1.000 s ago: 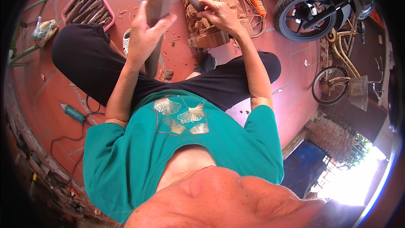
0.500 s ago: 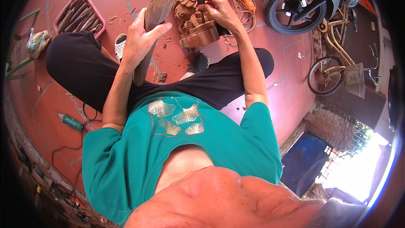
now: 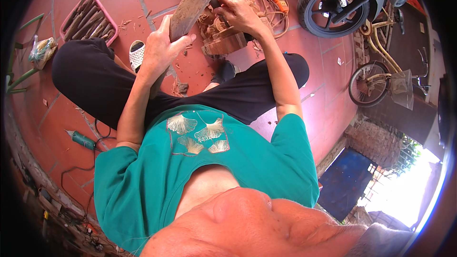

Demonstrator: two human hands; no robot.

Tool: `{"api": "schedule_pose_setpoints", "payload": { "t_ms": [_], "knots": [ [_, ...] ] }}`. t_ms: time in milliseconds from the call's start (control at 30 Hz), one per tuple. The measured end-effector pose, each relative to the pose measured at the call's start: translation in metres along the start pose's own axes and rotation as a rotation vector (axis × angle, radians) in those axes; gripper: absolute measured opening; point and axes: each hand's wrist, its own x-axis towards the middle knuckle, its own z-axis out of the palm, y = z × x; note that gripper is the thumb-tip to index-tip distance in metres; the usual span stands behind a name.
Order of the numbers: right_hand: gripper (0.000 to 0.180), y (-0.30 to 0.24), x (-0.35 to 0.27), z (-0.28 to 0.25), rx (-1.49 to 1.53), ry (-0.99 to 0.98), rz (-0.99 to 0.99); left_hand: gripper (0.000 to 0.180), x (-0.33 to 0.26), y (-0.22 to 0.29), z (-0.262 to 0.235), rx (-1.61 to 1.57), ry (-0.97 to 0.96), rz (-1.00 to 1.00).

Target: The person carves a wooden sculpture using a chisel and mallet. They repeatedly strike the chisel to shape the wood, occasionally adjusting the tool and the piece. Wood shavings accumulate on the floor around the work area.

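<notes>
Up swings the wooden mallet (image 3: 195, 0) in the left hand (image 3: 159, 50), fingers wrapped round its handle, while the right hand (image 3: 238, 12) seemingly grips a chisel against the carved wooden block (image 3: 223, 43), so carving goes on.

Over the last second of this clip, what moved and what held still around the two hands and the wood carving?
The right hand slid from the carving's right side to its top, keeping hold of a dark-handled tool. The left hand kept its grip on the long wooden plank throughout. The view itself drifted a little. The carved wood piece, pink tray and green power tool stayed put.
</notes>
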Motion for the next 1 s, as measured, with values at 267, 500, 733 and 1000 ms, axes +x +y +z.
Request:
{"api": "schedule_pose_setpoints", "payload": {
  "t_ms": [267, 500, 733, 1000],
  "knots": [
    [0.032, -0.014, 0.001, 0.0, 0.003, -0.05, -0.041, 0.036, -0.004, 0.011, -0.009, -0.392, 0.265, 0.019],
    [0.028, 0.017, 0.004, 0.004, 0.035, -0.028, -0.014, 0.052, 0.003, -0.015, 0.009, -0.116, 0.015, 0.002],
    [0.026, 0.005, -0.005, -0.025, 0.467, 0.05, 0.219, 0.053, 0.0, -0.004, 0.003, -0.191, 0.033, 0.0],
    [0.025, 0.005, -0.009, -0.019, 0.413, 0.013, 0.219, 0.052, -0.003, 0.006, 0.004, -0.235, 0.012, -0.025]
  ]
}}
